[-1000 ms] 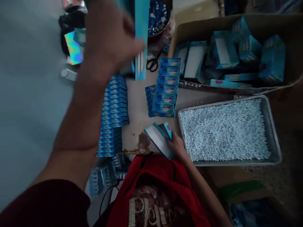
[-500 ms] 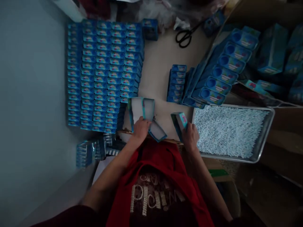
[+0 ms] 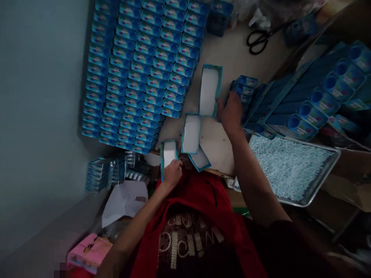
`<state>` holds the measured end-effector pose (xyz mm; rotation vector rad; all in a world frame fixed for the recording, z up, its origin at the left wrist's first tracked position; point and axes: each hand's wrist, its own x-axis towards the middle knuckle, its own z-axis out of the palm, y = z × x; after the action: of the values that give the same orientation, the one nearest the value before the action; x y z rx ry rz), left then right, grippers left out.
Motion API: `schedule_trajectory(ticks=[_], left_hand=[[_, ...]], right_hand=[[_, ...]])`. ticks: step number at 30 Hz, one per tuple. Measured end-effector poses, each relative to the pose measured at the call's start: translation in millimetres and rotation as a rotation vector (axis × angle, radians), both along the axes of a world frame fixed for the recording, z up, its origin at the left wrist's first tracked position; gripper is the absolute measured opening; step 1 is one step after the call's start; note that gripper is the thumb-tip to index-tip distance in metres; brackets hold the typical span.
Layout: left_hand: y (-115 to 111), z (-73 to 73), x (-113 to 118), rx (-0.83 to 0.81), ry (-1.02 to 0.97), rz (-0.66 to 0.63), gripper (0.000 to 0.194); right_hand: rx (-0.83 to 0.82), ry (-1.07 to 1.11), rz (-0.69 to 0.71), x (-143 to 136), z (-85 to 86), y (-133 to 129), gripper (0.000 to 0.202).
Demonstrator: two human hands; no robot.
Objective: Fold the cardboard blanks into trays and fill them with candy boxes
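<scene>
My left hand [image 3: 173, 172] is closed on the right side of a small open blue box [image 3: 169, 151] with a white inside, at the table's front edge. My right hand [image 3: 232, 112], slightly blurred, grips the lower right edge of a larger-looking open blue box [image 3: 209, 90], also white inside. Between the hands lies another open box [image 3: 191, 133]. A further open box [image 3: 200, 159] sits tilted below it, partly covered. Just beyond my right hand stands a short stack of blue boxes [image 3: 247, 81], which the hand partly hides.
Rows of blue boxes [image 3: 145, 58] fill the table's left side. Black-handled scissors [image 3: 257, 41] lie at the back. More blue boxes [image 3: 307, 100] with round blue circles lean at right, above a metal tray [image 3: 324, 173] of small pale pieces. White paper [image 3: 124, 200] lies lower left.
My right hand has moved up and away from me with a box. My left hand has shifted slightly, now on one box, with another left beside it. The camera view has turned.
</scene>
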<state>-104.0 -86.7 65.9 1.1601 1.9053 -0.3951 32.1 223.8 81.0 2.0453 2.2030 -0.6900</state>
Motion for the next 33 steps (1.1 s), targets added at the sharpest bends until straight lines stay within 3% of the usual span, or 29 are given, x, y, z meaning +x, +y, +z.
schedule_trajectory(ticks=[3, 6, 9, 13, 17, 19, 21, 24, 27, 29, 31, 33], left_hand=[[19, -26.9, -1, 0.051, -0.004, 0.022, 0.032], [26, -30.6, -1, 0.135, 0.09, 0.063, 0.035], [19, -24.6, 10, 0.252, 0.18, 0.058, 0.037], [20, -30.6, 32, 0.195, 0.101, 0.005, 0.046], [56, -47.0, 38, 0.162, 0.1, 0.017, 0.051], [79, -51.2, 32, 0.146, 0.07, 0.012, 0.059], [96, -50.8, 24, 0.116, 0.028, 0.008, 0.061], [96, -41.9, 7, 0.197, -0.017, 0.005, 0.054], [58, -30.6, -12, 0.346, 0.116, 0.153, 0.048], [24, -27.6, -24, 0.351, 0.235, 0.332, 0.049], [-5, -31.1, -32, 0.273, 0.235, 0.453, 0.057], [-21, -39.7, -37, 0.182, 0.121, 0.457, 0.059]], right_hand=[[-0.185, -0.096, 0.021, -8, -7.0, -57, 0.057], [-0.478, -0.14, 0.108, -20, -18.8, -105, 0.05], [-0.485, -0.15, 0.161, -17, -22.5, -105, 0.041], [-0.354, -0.275, 0.307, 36, -16.0, -84, 0.044], [-0.413, -0.434, 0.3, 99, -12.4, -98, 0.051], [-0.355, -0.432, 0.231, 103, -9.0, -108, 0.054], [-0.181, -0.294, 0.223, 77, -5.6, -107, 0.05], [0.068, 0.028, 0.4, -8, -9.1, -85, 0.056], [0.144, 0.136, 0.576, -98, -27.2, -56, 0.085], [0.114, 0.144, 0.647, -135, -42.4, -48, 0.096], [0.084, 0.137, 0.676, -147, -53.4, -52, 0.097], [0.071, 0.12, 0.69, -142, -56.3, -63, 0.089]])
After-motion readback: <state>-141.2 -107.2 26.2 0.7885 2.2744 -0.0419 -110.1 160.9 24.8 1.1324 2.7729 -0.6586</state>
